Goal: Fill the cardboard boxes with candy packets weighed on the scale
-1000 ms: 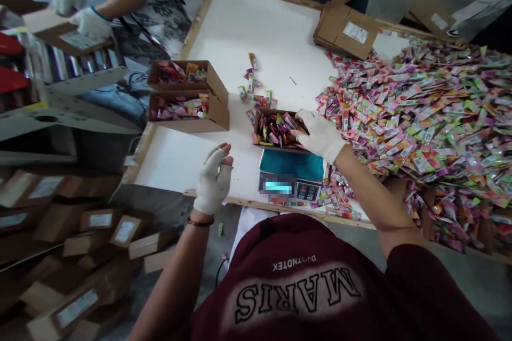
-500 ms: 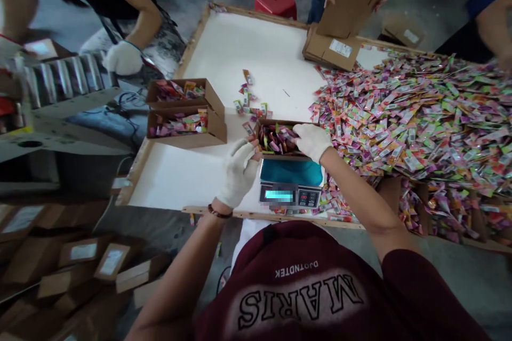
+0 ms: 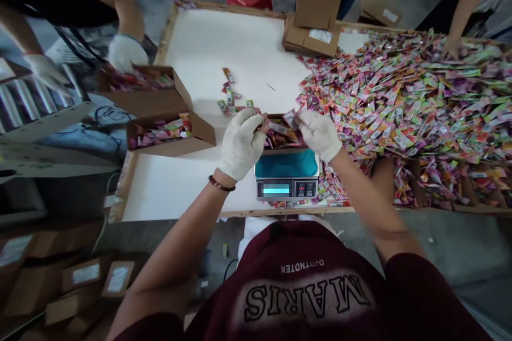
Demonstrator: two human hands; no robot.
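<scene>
A small open cardboard box [image 3: 294, 148] of wrapped packets stands on the digital scale [image 3: 286, 164], whose display is lit. At the box's left end is my left hand [image 3: 240, 144], white-gloved, fingers bent together; what they pinch, if anything, is hidden. My right hand [image 3: 322, 136], also gloved, is over the right end, closed on a small wrapped packet [image 3: 289, 119]. Several loose packets [image 3: 229, 97] lie on the white table [image 3: 192, 64] beyond my left hand.
A large heap of packets [image 3: 392, 101] covers the table's right side, with filled boxes [image 3: 444, 184] along its near edge. Two filled boxes [image 3: 200, 130] stand left, a co-worker's gloved hand [image 3: 127, 54] at the farther one. Flattened cardboard [image 3: 310, 42] lies at the back.
My right hand has lifted a packet above the box. My left fingers have closed at its left end. The co-worker's hand has reached the far left box, which has shifted left.
</scene>
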